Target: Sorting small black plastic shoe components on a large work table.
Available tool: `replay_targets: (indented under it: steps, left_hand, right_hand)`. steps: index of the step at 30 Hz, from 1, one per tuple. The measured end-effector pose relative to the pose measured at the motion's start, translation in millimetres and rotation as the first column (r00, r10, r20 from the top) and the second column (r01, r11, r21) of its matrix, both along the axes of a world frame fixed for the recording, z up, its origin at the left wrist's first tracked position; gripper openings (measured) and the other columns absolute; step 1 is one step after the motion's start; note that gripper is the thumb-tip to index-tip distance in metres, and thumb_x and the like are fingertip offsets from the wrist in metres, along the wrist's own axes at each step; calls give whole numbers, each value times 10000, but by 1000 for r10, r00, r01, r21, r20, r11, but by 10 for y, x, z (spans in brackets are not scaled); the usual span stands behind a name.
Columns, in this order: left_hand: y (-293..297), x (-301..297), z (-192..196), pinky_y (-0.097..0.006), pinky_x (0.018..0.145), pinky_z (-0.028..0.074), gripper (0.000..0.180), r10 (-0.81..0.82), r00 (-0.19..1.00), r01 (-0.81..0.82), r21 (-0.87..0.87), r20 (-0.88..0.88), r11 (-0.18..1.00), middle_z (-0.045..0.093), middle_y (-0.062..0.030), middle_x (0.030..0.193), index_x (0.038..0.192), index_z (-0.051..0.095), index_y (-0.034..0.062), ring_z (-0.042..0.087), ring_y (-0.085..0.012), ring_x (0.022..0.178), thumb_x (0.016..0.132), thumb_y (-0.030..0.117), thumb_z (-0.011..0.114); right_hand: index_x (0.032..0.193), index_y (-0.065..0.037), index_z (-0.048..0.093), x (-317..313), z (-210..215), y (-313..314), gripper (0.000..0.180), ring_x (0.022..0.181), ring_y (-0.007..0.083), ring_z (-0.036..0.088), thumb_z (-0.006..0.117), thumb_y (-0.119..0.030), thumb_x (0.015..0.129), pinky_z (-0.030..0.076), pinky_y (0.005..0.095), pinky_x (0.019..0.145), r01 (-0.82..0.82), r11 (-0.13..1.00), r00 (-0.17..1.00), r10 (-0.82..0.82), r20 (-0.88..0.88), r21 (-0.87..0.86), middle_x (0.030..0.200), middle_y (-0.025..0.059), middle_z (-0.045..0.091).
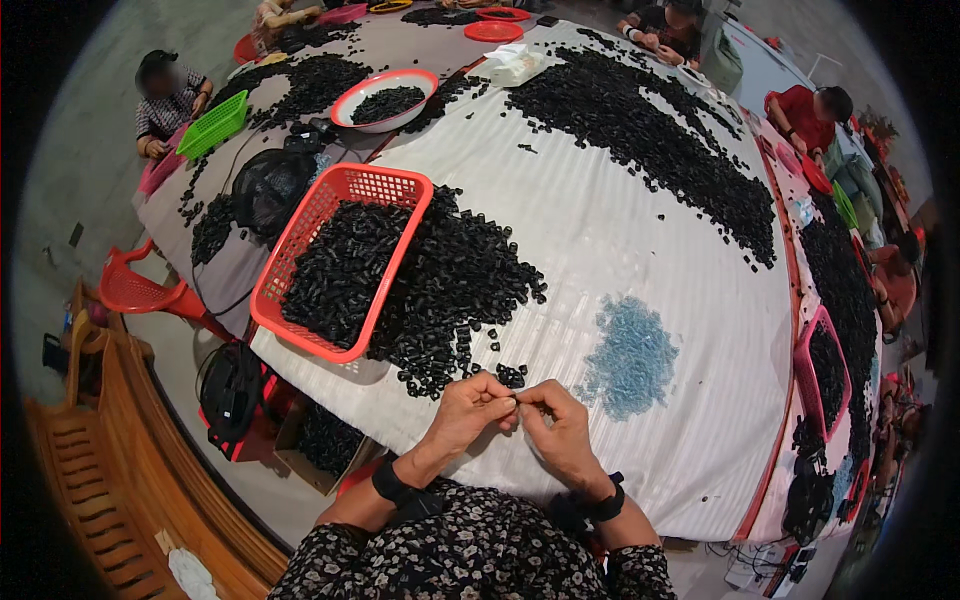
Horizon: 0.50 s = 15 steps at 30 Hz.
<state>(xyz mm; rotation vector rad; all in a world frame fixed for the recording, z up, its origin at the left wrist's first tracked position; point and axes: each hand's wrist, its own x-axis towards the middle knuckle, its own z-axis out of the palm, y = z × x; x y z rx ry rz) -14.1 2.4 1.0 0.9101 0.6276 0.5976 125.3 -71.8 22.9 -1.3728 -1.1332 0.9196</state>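
One small black piece (515, 399), its shape mostly hidden, is pinched in the fingertips of my left hand (466, 415) and right hand (560, 430), right of the red plastic basket (304, 338), nearer me.

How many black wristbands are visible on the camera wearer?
2: left wristband behind the left hand, right wristband behind the right hand. Any under the sleeves would be hidden.

I'm remotely watching a workshop: small black parts (630, 110) lie heaped across the white desk (690, 430), and people (803, 120) work beyond its left and right edges.
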Motion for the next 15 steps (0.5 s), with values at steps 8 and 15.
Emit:
replay_targets:
  steps: [8, 15]
  left_hand:
    - [-25, -16, -104, -256, 618, 502, 58, -2, 1000, 2, 7, 8, 1000, 623, -107, 764, 857, 566, -31, 596, -133, 656, 847, 22, 585]
    - [-4, -127, -193, -288, 628, 525, 64, -97, 983, 118, -130, 157, 984, 636, -127, 793, 887, 571, -43, 615, -155, 669, 855, 12, 572]
  right_hand:
    - [907, 5, 588, 169, -63, -83, 101, 698, 138, 579, 541, 6, 818, 451, 249, 602, -57, 998, 965, 54, 255, 6, 811, 83, 560]
    - [851, -6, 596, 708, -97, -151, 67, 653, 201, 554, 564, -8, 792, 435, 281, 591, 293, 955, 844, -232, 483, -52, 769, 115, 559]
